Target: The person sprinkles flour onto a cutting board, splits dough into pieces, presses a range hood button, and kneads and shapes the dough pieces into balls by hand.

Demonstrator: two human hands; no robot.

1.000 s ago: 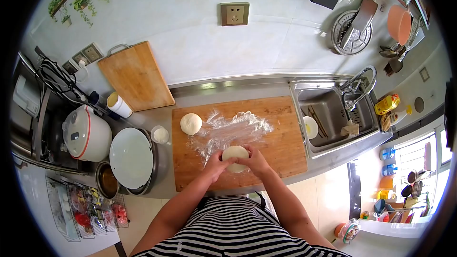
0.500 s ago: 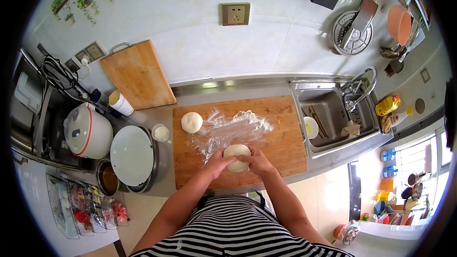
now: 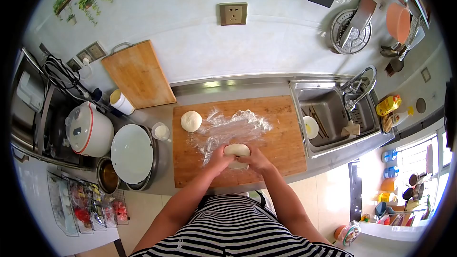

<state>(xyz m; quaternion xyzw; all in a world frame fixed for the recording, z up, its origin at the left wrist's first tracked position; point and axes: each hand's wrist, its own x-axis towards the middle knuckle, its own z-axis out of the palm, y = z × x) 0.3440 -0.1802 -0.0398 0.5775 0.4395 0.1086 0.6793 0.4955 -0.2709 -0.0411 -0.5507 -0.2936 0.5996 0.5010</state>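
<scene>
Between my two hands, near the front edge of the wooden board [image 3: 281,162], is a pale lump of dough [image 3: 237,150]. My left hand [image 3: 220,158] is wrapped round its left side, and my right hand [image 3: 257,160] grips the right side, with the thumbs pressed into its near part. A second, round ball of dough [image 3: 191,121] rests at the board's upper left, touched by neither hand. White flour [image 3: 233,128] is smeared over the middle of the board.
Left of the board are a small cup [image 3: 161,132], a large white basin [image 3: 132,154], a metal pot [image 3: 108,177] and a rice cooker [image 3: 90,128]. A second board [image 3: 138,74] leans on the wall. At right is the sink [image 3: 328,143].
The dough in my hands has changed shape, folded or squeezed in the middle, and my fingers have closed further round it. The other ball has stayed in place.
</scene>
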